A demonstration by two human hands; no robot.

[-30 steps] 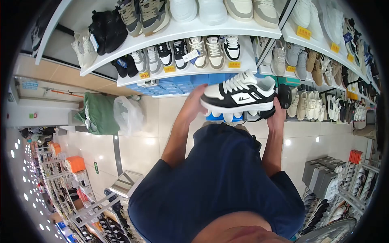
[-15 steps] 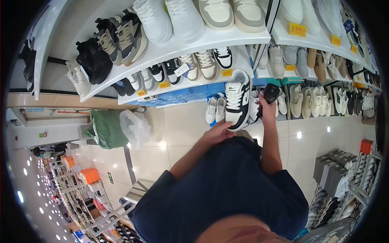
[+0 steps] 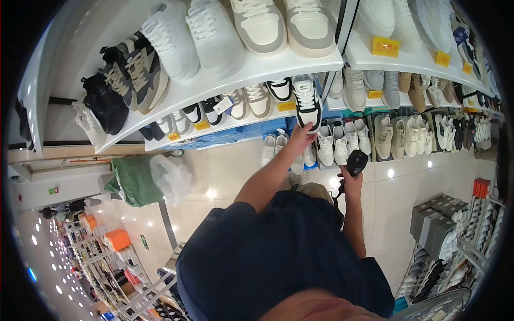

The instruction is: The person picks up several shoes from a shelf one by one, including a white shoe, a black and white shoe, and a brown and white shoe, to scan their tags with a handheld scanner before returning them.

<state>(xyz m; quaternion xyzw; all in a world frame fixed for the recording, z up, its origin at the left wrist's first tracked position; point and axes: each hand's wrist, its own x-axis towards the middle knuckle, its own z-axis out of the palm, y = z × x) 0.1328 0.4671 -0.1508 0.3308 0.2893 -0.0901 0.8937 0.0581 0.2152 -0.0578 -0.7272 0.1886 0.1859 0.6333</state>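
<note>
In my left hand (image 3: 303,137) is a black-and-white sneaker (image 3: 307,101), gripped by its toe end. The sneaker points toe-down toward me, at the front edge of the lower display shelf (image 3: 257,122). Beside it on that shelf sits another black-and-white sneaker (image 3: 279,90). My right hand (image 3: 351,184) is wrapped round the handle of a black barcode scanner (image 3: 357,162), held lower and to the right, in front of the bottom row of shoes. White sneakers (image 3: 325,148) stand below and between my two hands.
Large white sneakers (image 3: 214,37) line the upper shelf, with yellow price tags (image 3: 385,47) along the right unit. A green sack (image 3: 136,179) and a white plastic bag (image 3: 171,176) rest on the floor at left. Grey shoeboxes (image 3: 436,222) are stacked at right.
My left hand has moved forward with the sneaker, from in front of my body to the lower shelf. The scanner in my right hand has come down and nearer to me.
</note>
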